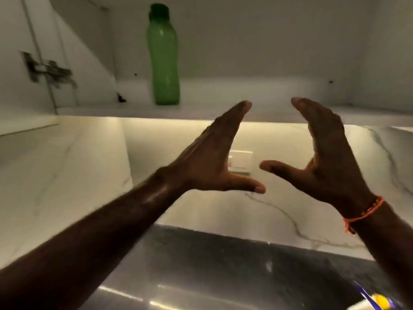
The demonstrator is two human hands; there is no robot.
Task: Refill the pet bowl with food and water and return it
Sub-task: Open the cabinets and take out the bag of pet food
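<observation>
Above a dark countertop [212,265], a green bottle [163,57] with a dark cap stands upright on an open cabinet shelf [268,113], with a hinge [48,70] at left. Marble backsplash [67,164] runs below. Left hand [212,159] and right hand [324,157] (orange wrist thread) are raised, fingers straight, holding nothing. No pet bowl is visible.

Open white cabinet [245,52], lit marble backsplash [290,198], dark glossy countertop [223,265], wall switch [240,163]
</observation>
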